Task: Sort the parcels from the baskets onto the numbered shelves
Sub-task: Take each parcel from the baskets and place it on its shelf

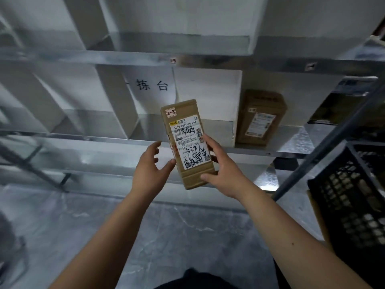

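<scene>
Parcel (pixel 187 142) underside hidden by right hand (pixel 223 176).

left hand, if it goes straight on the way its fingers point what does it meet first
Probably the parcel: the left hand has its fingers aimed right at the parcel's near edge, and the thumb looks to touch it already.

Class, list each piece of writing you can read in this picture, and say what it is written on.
"2-3": small sticker at the top of the held parcel.
"502B P021-00 044": its shipping label.
"P021": same label, lower left.
"5387": handwritten on that label; the other scrawl is unreadable.
"拣台": paper sign behind the shelf.
Label on the shelved parcel: too blurred.
</scene>
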Tool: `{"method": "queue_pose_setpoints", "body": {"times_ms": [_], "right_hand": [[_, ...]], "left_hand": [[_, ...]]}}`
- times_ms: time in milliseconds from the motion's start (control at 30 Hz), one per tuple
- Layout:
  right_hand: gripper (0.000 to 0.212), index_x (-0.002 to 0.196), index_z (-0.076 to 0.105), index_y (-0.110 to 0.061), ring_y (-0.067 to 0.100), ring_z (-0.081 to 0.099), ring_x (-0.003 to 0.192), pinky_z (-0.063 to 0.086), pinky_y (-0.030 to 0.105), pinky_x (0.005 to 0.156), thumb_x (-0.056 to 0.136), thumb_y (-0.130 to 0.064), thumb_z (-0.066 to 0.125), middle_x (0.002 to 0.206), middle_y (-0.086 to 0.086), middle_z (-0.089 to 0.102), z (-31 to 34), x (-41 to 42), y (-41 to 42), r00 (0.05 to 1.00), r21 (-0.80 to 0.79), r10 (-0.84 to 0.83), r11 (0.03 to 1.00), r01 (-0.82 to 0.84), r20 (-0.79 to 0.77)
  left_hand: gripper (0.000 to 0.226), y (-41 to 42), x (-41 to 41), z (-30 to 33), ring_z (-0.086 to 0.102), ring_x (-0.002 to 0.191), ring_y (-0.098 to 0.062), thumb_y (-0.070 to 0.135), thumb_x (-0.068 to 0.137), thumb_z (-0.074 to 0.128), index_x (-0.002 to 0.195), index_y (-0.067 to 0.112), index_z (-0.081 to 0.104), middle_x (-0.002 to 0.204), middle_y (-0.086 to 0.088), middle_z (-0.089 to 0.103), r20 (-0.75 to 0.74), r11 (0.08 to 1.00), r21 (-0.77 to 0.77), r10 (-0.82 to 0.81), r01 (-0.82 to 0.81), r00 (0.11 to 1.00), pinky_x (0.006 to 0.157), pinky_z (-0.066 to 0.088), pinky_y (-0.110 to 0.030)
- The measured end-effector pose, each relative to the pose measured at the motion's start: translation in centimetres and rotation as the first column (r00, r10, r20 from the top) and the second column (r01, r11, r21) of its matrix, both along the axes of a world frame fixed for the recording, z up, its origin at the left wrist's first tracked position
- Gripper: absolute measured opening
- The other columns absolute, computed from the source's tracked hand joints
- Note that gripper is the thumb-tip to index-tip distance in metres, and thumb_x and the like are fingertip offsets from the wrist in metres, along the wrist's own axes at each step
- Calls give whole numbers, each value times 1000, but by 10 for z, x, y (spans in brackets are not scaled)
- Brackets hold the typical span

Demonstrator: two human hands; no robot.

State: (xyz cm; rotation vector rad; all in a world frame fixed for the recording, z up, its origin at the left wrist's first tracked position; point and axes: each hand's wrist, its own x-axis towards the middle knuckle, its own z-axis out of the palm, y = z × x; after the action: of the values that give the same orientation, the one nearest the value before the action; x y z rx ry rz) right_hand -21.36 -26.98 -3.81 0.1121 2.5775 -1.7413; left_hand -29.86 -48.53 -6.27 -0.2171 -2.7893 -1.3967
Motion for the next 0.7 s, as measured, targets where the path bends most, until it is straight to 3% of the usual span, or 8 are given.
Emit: {"method": "queue_pose_setpoints", "body": {"times_ms": [67, 133, 200, 300, 400, 567, 633, 700], "right_hand": [[115, 151, 15, -69, -2, 37, 141, 48, 29, 111, 87, 2, 79, 159, -22, 33, -1, 0, -8, 1000, 9, 21, 1000, -21, -3], [117, 152, 13, -69, 3, 37, 144, 49, 40, 113, 85, -1, 81, 161, -19, 32, -5, 1, -15, 999, 25, 43, 999, -43, 3], [120, 155, 10, -65, 4, 37, 143, 51, 35, 109, 84, -2, 83, 161, -15, 33, -12, 4, -20, 998, 33, 63, 997, -63, 3], [124, 157, 2, -64, -4, 35, 134, 41, 6, 89, 84, -4, 84, 154, -20, 31, -24, 7, -31, 993, 57, 115, 992, -115, 9], [120, 158, 3, -62, -19, 35, 119, 38, 1, 81, 86, -7, 81, 140, -24, 26, -38, 9, -47, 989, 27, 149, 988, -149, 19], [113, 159, 7, -60, -13, 41, 121, 45, 0, 76, 89, -3, 76, 145, -19, 29, -46, 1, -77, 985, 18, 173, 985, -174, 14], [115, 160, 4, -57, -3, 40, 131, 45, 7, 88, 88, -7, 79, 155, -15, 30, -45, -7, -83, 987, 26, 156, 987, -157, 24], [117, 161, 2, -53, 4, 40, 138, 45, 24, 102, 87, -10, 82, 163, -10, 29, -46, -19, -87, 991, 47, 129, 990, -131, 38]], "left_hand": [[74, -8, 8, -2, 61, 122, -17, 50, 90, 78, 153, 33, 43, 149, 2, 56, 8, 999, -8, 36, -36, 999, 96, 54, -41], [74, -14, 18, -3, 61, 122, -17, 49, 90, 78, 153, 33, 43, 148, 3, 57, 11, 998, -33, 61, -60, 998, 96, 55, -41], [75, -21, 30, -6, 61, 120, -15, 48, 91, 78, 154, 32, 41, 145, 3, 58, 21, 996, -37, 81, -81, 996, 96, 55, -42], [73, -36, 48, -15, 60, 114, -11, 48, 92, 76, 154, 32, 42, 141, 4, 60, 53, 990, -33, 138, -137, 989, 93, 55, -39], [67, -53, 62, -22, 60, 112, -10, 45, 94, 74, 153, 30, 44, 141, 3, 60, 61, 982, -71, 181, -176, 982, 90, 54, -36], [60, -75, 62, -22, 61, 122, -16, 39, 97, 72, 150, 26, 48, 149, 2, 57, 21, 968, -156, 201, -195, 979, 97, 57, -44], [61, -80, 53, -22, 61, 123, -17, 39, 97, 72, 151, 25, 48, 150, 2, 56, 15, 967, -164, 202, -196, 979, 98, 57, -44], [63, -85, 39, -23, 61, 122, -17, 41, 96, 73, 151, 25, 48, 148, 1, 57, 3, 968, -159, 199, -196, 980, 98, 56, -43]]}}
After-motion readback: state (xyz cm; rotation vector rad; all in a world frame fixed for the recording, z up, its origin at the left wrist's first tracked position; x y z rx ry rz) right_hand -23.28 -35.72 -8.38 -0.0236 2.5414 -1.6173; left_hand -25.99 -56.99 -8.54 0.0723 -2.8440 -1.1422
